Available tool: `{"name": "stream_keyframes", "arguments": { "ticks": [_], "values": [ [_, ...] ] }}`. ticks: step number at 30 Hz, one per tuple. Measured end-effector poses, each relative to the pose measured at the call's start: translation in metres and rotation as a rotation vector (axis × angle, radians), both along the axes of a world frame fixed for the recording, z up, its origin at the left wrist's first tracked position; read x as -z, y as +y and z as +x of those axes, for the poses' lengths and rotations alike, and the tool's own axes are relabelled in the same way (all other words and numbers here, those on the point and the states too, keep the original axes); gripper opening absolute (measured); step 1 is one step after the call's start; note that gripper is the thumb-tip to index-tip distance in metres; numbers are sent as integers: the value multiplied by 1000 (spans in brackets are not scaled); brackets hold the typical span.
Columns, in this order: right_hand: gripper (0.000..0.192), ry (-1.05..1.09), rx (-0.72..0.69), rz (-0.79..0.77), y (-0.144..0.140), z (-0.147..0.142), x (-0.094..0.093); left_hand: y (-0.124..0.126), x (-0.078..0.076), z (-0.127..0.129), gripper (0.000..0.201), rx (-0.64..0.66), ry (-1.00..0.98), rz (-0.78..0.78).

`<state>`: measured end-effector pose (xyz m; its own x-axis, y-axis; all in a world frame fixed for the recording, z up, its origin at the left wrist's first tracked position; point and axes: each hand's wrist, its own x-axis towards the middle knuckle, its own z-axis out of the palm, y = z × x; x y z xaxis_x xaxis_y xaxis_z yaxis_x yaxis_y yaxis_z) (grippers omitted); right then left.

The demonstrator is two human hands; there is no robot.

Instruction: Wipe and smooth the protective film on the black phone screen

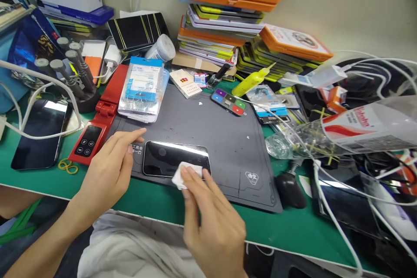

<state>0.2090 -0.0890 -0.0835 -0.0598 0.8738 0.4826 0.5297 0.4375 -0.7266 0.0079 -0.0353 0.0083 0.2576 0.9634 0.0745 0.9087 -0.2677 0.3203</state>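
A black phone (169, 156) lies screen up on a dark grey work mat (224, 139) near the front of the green table. My right hand (211, 221) presses a small white wipe (186, 173) onto the phone's lower right part. My left hand (109, 169) rests at the phone's left end, fingers curled and fingertips on the mat beside the phone's edge.
A red device (97, 126) and a second black phone (39, 132) lie to the left. Bagged packets (143, 89), a coloured-button pad (229, 102) and a yellow bottle (252, 81) sit behind the mat. Stacked orange boxes (234, 13) stand at the back. White cables (329, 208) and clutter fill the right.
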Motion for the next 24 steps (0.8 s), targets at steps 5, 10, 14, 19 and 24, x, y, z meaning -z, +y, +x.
{"name": "stream_keyframes", "arguments": {
  "ticks": [5,10,14,19,24],
  "values": [
    [30,118,-106,16,6,-34,-11,-2,-2,-4,44,-13,10,-25],
    [33,71,-96,-11,6,-4,1,-3,-2,-3,43,-24,0,-17],
    [30,8,-43,27,7,-9,0,-1,2,-1,43,2,13,9],
    [31,103,-118,36,9,-30,-7,-1,3,-4,45,-19,6,-26],
    [32,26,-70,29,10,-14,-1,-2,1,-1,45,-19,8,-10]
  ]
}}
